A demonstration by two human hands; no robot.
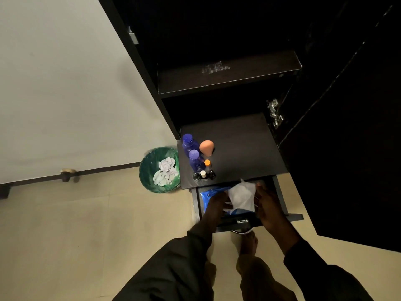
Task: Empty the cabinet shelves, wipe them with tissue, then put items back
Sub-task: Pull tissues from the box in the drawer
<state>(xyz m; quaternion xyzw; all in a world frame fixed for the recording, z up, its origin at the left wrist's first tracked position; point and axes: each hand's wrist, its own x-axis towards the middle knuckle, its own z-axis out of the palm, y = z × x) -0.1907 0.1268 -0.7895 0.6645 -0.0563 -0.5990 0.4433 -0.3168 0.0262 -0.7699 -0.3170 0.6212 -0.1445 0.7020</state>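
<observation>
White crumpled tissue (pixel 242 197) sat between both hands over the open dark drawer (pixel 280 197) at the foot of the black wooden cabinet (pixel 227 81). The right hand (pixel 270 206) reached in from the drawer's right side, palm turned inward, its fingers curled against the tissue's right edge and gripping it. The left hand (pixel 214 206) stretched down into the drawer's left half, fingers pointing forward onto the blue plastic tissue pack (pixel 209 195); whether it clasped the pack or only pressed on it could not be told. Both forearms wore dark sleeves (pixel 195 240).

Just above the drawer, the dark pull-out shelf (pixel 243 148) carried the items grouped along its left edge: two blue plastic bottles (pixel 188 142) upright one behind the other, a peach egg-shaped sponge (pixel 207 147) just beside them, a small orange-capped bottle (pixel 207 163), and three tiny dark vials (pixel 203 175) in a row at the front left corner. The rest of that shelf was bare. A higher dark shelf (pixel 227 77) showed pale smudges near its middle. The cabinet door (pixel 347 148) stood open on the right, its metal hinge (pixel 273 112) near the shelf's back right corner.

On the beige tiled floor (pixel 86 224), a round green bin (pixel 159 170) touching the shelf's left edge held crumpled white tissues. The person's bare foot (pixel 248 242) stood below the drawer front.
</observation>
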